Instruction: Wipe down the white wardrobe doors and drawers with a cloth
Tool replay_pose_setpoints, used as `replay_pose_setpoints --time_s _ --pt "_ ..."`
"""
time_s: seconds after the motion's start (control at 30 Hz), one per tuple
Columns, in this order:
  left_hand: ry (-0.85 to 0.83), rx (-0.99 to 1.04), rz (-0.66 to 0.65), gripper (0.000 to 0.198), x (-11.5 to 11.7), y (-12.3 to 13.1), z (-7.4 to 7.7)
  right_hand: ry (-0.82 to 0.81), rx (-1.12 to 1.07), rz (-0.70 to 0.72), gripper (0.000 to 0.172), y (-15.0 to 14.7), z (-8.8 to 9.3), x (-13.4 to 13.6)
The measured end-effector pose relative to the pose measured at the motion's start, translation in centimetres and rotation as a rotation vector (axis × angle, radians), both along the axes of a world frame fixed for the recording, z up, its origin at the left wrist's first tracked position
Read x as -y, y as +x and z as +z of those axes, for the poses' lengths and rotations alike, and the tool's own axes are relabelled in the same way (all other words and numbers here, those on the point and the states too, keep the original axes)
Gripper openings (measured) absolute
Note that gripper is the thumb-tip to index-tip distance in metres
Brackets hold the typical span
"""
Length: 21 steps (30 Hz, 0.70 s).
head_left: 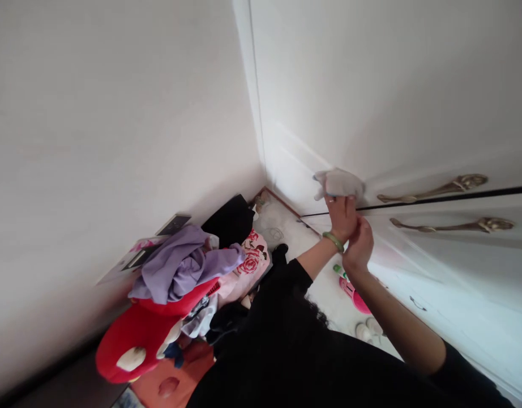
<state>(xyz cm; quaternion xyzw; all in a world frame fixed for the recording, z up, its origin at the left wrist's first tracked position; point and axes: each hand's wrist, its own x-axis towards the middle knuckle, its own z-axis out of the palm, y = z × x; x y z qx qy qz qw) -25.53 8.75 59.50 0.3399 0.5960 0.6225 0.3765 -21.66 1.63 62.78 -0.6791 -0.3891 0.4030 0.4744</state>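
Note:
My left hand (342, 216), with a green bangle at its wrist, presses a pale grey cloth (341, 184) against the white cabinet door (295, 107). Its fingers are closed on the crumpled cloth. Close against the left wrist is my right hand (359, 246), fingers curled; the left hand partly hides them, and what they hold, if anything, cannot be made out. Just right of the cloth, two ornate bronze-coloured handles (435, 190) lie on either side of the dark gap between the door panels.
At left, a heap holds a purple garment (176, 266), a red plush item (129, 340), a pink floral cloth (250, 263) and a black item (231, 221). A switch plate (174, 224) is on the wall. Below my arms, a pink container (355, 296) and pale shoes (368, 330) stand on the floor.

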Motion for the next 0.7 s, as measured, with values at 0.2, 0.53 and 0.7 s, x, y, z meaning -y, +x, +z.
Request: replay_pose_setpoints --time_s 0.2,0.53,0.7 --pt "0.018 -0.035 -0.015 0.028 3.0 3.5 1.7 -0.087 -0.025 -0.037 0.038 4.6 -0.5 4.1" --pt "0.158 0.003 -0.064 0.023 0.6 1.1 5.1 -0.207 -0.169 -0.085 0.032 8.2 -1.4 10.2" --pt "0.109 -0.183 -0.111 0.03 0.0 0.9 3.0 -0.201 -0.198 -0.118 0.032 9.7 -1.6 11.8"
